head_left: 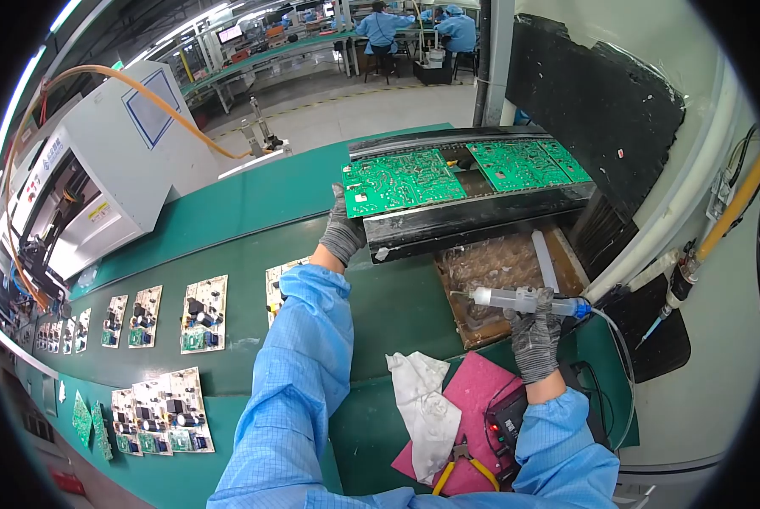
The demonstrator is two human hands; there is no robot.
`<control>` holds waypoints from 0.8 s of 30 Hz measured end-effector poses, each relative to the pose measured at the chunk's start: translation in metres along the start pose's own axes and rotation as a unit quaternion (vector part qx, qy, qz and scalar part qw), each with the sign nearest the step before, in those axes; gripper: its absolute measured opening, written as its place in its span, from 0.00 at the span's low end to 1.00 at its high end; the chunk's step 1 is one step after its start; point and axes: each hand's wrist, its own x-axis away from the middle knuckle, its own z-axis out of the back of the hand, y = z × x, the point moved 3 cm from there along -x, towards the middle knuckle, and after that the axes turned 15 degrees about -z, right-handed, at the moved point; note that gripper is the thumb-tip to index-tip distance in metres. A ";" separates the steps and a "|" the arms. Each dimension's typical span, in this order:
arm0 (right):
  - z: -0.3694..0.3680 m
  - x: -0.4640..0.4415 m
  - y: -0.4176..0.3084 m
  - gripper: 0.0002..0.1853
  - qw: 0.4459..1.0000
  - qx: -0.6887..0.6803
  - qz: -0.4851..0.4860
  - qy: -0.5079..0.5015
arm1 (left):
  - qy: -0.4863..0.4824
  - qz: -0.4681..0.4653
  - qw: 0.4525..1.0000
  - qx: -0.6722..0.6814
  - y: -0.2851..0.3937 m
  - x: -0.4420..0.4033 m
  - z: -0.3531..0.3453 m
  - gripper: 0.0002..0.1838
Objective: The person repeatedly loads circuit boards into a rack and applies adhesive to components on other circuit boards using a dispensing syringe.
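Observation:
My left hand (343, 227), in a grey striped glove, is closed on the near left corner of a green circuit board (405, 182). That board lies solder side up on a black rail conveyor (482, 212), and a second green circuit board (528, 165) lies to its right. My right hand (535, 335), gloved alike, is wrapped round a dispensing syringe (507, 298) with a blue cap and a hose at its back end. The syringe's tip points left, over a shallow box (490, 270) lined with clear plastic.
Several populated circuit boards (203, 314) stand along the green belt at left, with more boards (164, 411) nearer me. A white cloth (422, 407), pink pad (473, 407), yellow-handled cutters (461, 467) and black box (516, 424) lie in front. A white machine (125, 153) stands at left. People sit far back.

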 end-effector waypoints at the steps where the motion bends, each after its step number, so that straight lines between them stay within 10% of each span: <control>1: 0.000 0.000 0.000 0.30 1.000 0.001 0.002 -0.002 | -0.006 0.001 1.000 0.005 0.001 0.001 -0.002 0.39; 19: -0.009 0.002 -0.001 0.20 0.982 -0.105 -0.072 -0.142 | -0.073 0.030 0.997 0.011 -0.004 -0.002 -0.007 0.41; 24: -0.002 -0.002 0.002 0.22 0.986 -0.079 -0.051 -0.135 | 0.039 0.057 0.959 -0.274 0.037 0.026 0.042 0.38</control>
